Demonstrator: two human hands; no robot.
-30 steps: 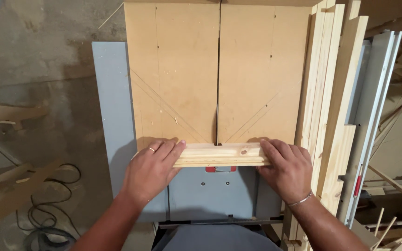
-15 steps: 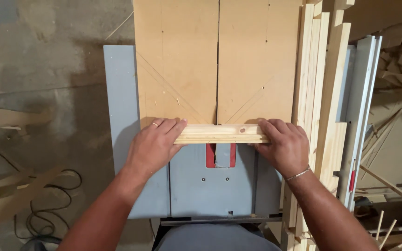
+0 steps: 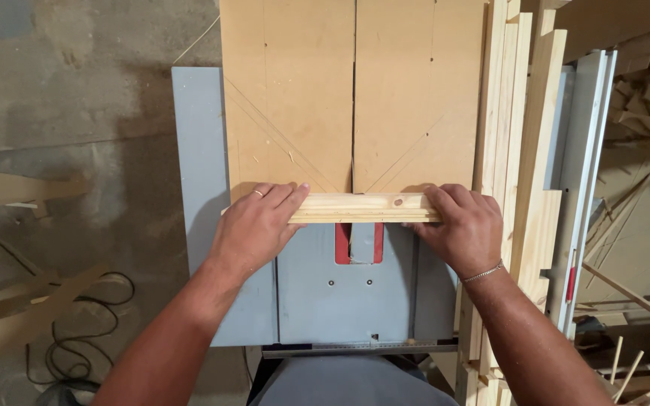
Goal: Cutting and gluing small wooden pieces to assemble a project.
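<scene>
A brown board sled [image 3: 302,98] lies on a grey table saw [image 3: 197,135], with a slit down its middle. Along its near edge runs a pale wooden rail [image 3: 362,208] with a knot in it. My left hand [image 3: 253,225], wearing a ring, grips the rail's left end. My right hand [image 3: 460,229], with a bracelet at the wrist, grips the right end. Just below the rail, between my hands, sits the red insert plate [image 3: 356,244] with the saw slot.
Several long pale wood strips [image 3: 517,135] lie stacked along the saw's right side, next to a grey metal fence [image 3: 584,173]. Black cable [image 3: 77,342] and wood offcuts [image 3: 16,301] lie on the concrete floor at left. More scrap sticks [image 3: 641,301] lie at right.
Both hands and the sled have slid away from me along the saw top, uncovering more of the red insert plate. The grip of each hand on the rail is the same.
</scene>
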